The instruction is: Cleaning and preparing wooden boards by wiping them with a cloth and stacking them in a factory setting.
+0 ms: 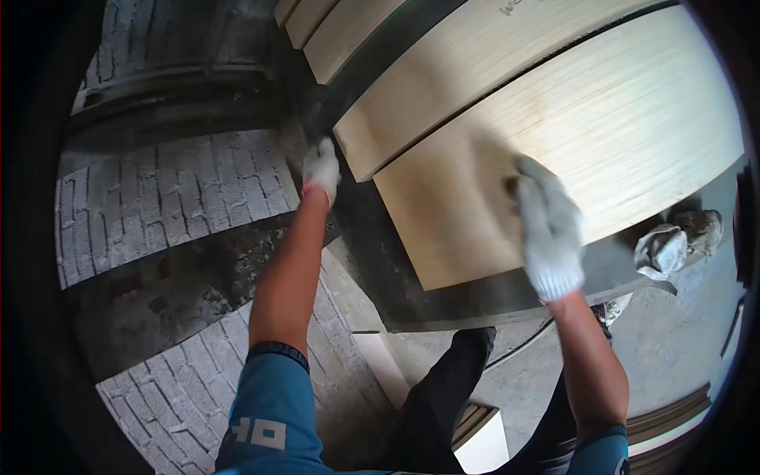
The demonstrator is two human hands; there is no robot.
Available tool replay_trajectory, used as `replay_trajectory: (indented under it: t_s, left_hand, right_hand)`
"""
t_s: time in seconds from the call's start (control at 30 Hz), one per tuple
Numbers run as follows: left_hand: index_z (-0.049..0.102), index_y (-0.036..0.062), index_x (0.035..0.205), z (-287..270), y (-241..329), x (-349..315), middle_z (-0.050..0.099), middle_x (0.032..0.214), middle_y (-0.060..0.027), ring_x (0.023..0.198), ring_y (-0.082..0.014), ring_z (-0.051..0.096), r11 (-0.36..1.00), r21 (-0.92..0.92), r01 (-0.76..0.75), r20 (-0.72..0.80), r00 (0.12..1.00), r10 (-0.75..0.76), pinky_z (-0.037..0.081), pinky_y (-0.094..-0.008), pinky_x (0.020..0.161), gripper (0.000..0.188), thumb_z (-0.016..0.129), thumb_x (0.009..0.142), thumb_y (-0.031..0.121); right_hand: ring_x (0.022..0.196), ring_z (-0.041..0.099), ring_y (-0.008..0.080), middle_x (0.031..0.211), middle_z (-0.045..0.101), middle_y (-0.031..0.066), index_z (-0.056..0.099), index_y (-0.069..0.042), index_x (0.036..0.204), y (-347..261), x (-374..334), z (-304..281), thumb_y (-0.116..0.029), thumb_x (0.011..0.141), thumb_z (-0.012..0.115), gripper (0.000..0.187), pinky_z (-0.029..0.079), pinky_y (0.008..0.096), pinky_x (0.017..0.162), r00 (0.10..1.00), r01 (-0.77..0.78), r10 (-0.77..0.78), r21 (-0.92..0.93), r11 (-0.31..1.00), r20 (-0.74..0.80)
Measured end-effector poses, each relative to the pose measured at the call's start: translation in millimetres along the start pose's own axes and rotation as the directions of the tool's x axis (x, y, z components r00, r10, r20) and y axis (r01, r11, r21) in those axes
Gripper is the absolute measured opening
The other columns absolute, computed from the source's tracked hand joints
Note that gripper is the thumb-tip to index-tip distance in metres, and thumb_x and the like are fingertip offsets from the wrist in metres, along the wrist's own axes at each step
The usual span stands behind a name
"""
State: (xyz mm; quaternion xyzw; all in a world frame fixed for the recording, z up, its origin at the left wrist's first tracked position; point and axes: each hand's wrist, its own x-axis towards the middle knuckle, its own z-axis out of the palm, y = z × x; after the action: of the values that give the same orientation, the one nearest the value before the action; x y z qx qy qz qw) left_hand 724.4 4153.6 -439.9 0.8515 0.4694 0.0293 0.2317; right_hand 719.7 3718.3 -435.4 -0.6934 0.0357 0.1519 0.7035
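My left hand (321, 168), in a white glove with a pinkish band at the wrist, is by the left edge of a dark-topped table (360, 237), close to the corner of a wooden panel. Blur hides how its fingers lie. My right hand (548, 226), gloved in white and grey, is over the nearest pale wood-grain panel (617, 142), its fingers curled. A small dark bit shows at the fingertips, but I cannot make out what it is. Another pale panel (443, 87) lies alongside, parted from the first by a narrow dark gap.
More wooden pieces (348, 36) lie at the far end. To the left stand grey brick-textured panels (174, 194). A crumpled whitish cloth bundle (662, 248) sits by the table's right edge. Below are my dark-trousered legs (451, 396) and a grey floor (641, 324).
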Motion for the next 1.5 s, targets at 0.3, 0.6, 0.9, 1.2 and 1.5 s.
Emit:
replay_trajectory:
  t_s: [0.3,0.6,0.9,1.2,1.5]
  left_hand:
    - [0.062,0.0047,0.124,20.1,1.7,64.2,0.062,0.125,-0.0237,0.120,-0.0407,0.057,0.938,0.157,-0.310,0.312,0.917,0.251,0.045,-0.0418,0.101,0.047,0.044,0.100,0.041]
    - [0.067,0.0029,0.114,26.0,11.1,83.7,0.060,0.123,-0.0283,0.119,-0.0438,0.055,0.811,0.338,-0.477,0.415,0.849,0.327,0.044,-0.0481,0.100,0.065,0.030,0.100,0.055]
    - [0.062,0.0068,0.127,59.4,3.9,69.1,0.056,0.130,-0.0288,0.124,-0.0440,0.052,0.867,0.266,-0.422,0.218,0.902,0.372,0.042,-0.0495,0.104,0.069,0.027,0.099,0.061]
    - [0.058,0.0107,0.134,65.9,-2.3,79.5,0.054,0.138,-0.0226,0.130,-0.0408,0.049,0.920,0.164,-0.356,0.241,0.919,0.313,0.039,-0.0461,0.108,0.069,0.030,0.098,0.063]
    - [0.051,0.0060,0.141,53.0,2.5,85.0,0.051,0.144,-0.0197,0.135,-0.0358,0.046,0.925,-0.050,-0.377,0.268,0.887,0.376,0.036,-0.0403,0.112,0.071,0.035,0.098,0.060]
  right_hand:
    - [0.094,0.060,0.0218,0.110,0.059,0.0102,0.050,-0.001,0.135,23.2,28.0,246.9,-0.035,0.099,0.055,0.049,0.058,0.0406,0.072,0.633,-0.762,0.442,0.409,0.503,0.635]
    - [0.087,0.068,0.0381,0.093,0.069,0.0260,0.066,0.005,0.102,74.0,38.7,348.0,-0.042,0.093,0.052,0.050,0.051,0.0453,0.074,0.796,-0.547,0.545,-0.074,0.834,0.262]
    - [0.108,0.059,0.0452,0.107,0.064,0.0308,0.064,0.004,0.106,68.7,32.7,327.1,-0.038,0.098,0.050,0.045,0.047,0.0475,0.091,0.910,-0.367,0.394,-0.195,0.910,0.125]
    - [0.094,0.062,0.0475,0.092,0.066,0.0290,0.060,-0.001,0.099,74.3,10.9,328.3,-0.034,0.099,0.051,0.035,0.048,0.0527,0.081,0.961,-0.244,0.268,-0.247,0.938,0.070]
    - [0.098,0.062,0.0460,0.096,0.066,0.0275,0.058,-0.001,0.104,52.5,9.0,334.4,-0.037,0.099,0.050,0.037,0.048,0.0529,0.084,0.938,-0.302,0.332,-0.231,0.925,0.101]
